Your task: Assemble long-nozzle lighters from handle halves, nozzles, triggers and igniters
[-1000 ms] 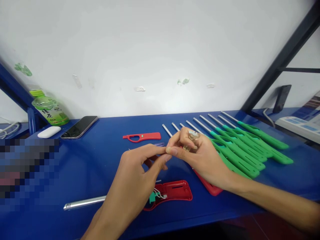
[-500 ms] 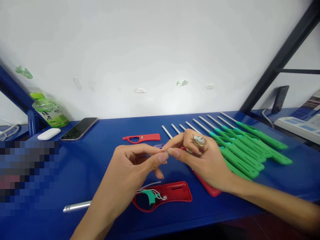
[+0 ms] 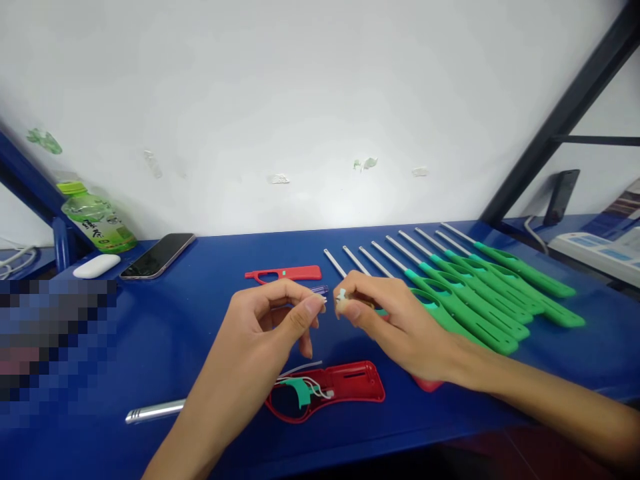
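Note:
My left hand [image 3: 273, 327] is closed in a pinch, with a tiny whitish tip showing past the thumb and forefinger; the piece itself is mostly hidden. Just to the right, my right hand [image 3: 395, 317] pinches a small pale plastic part [image 3: 341, 295]. A narrow gap separates the two sets of fingertips. Below them lies an open red lighter shell half [image 3: 357, 383] with a teal trigger [image 3: 301, 392] and white wires inside. A clear purple piece [image 3: 320, 289] shows behind my left fingertips. Part of another red piece [image 3: 428, 385] shows under my right hand.
Several green long-necked lighters [image 3: 480, 303] lie in a row on the right. Another red shell half [image 3: 300, 273] is at the back, and a metal tube [image 3: 155, 411] lies front left. A phone [image 3: 159, 256], white case [image 3: 97, 266] and bottle [image 3: 97, 220] stand back left.
My fingertips were touching and have parted. The right hand has turned and moved slightly right, so the pale part in it now shows. The shell below stays in place.

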Available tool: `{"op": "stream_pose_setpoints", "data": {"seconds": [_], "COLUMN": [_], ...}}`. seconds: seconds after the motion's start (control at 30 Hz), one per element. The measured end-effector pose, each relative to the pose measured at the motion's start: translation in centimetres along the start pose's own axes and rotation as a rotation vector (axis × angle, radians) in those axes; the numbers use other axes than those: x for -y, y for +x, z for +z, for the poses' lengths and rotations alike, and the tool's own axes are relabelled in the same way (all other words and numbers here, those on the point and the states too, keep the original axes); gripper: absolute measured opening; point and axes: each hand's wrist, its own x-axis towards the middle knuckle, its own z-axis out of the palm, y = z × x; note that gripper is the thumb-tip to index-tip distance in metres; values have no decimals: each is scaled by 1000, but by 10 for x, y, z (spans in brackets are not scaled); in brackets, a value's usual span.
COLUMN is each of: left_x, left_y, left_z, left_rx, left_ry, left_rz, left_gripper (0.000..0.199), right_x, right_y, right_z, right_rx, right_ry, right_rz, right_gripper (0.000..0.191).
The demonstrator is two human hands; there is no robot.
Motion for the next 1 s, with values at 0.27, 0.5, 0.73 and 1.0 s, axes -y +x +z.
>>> {"op": "stream_pose_setpoints", "data": {"seconds": [0.27, 0.5, 0.73, 1.0], "left_x": [2, 1, 0, -5], "left_y": [0, 0, -3, -1], "left_z": [2, 3, 8, 9], "left_rx": [49, 82, 78, 34], "left_ry": [-33, -91, -102, -8], "left_rz": [-33, -34, 8, 22], "left_gripper": [33, 30, 28, 29], "right_x": [-2, -3, -9, -13], "right_y": [2, 1, -1, 0], "right_z": [3, 4, 3, -1], "right_rx": [-92, -103, -110, -67], "right_ry": [-78, -139, -204, -265], "right_rz": [-91, -131, -195, -281], "right_gripper": [15, 13, 16, 12]}}
